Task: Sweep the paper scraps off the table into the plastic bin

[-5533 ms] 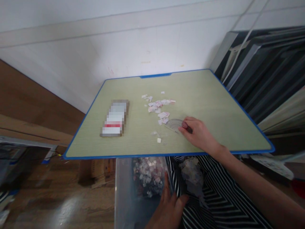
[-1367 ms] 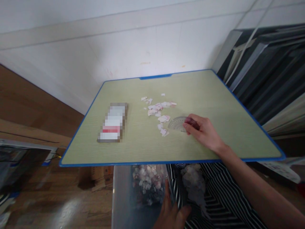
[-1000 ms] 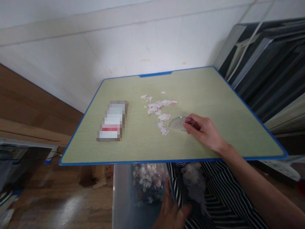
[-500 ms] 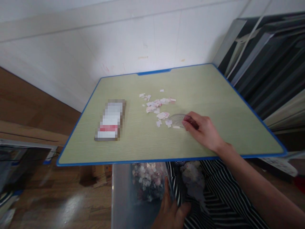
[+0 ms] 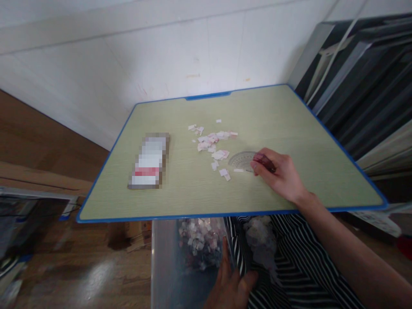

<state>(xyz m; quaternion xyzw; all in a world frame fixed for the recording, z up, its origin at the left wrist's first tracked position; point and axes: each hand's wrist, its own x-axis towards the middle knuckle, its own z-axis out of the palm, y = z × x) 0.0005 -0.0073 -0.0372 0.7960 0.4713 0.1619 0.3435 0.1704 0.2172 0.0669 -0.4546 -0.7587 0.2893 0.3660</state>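
The right hand (image 5: 276, 171) pinches one end of a clear plastic semicircular protractor (image 5: 240, 160) between thumb and fingers, over the pale-green, blue-rimmed rectangular tabletop (image 5: 289, 122), just right of the scattered small white and pinkish paper scraps (image 5: 207, 142). Below the table's near edge, the left hand (image 5: 230, 286) lies with fingers extended along the side of a translucent plastic bin (image 5: 163, 262) containing similar scraps; whether it grips the bin, I cannot tell.

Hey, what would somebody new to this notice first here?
Probably the green, blue-edged tabletop, with pale paper scraps scattered around its middle. To their right, the right hand pinches a clear protractor. Below the near edge, the left hand lies at a translucent bin with a heap of scraps inside.
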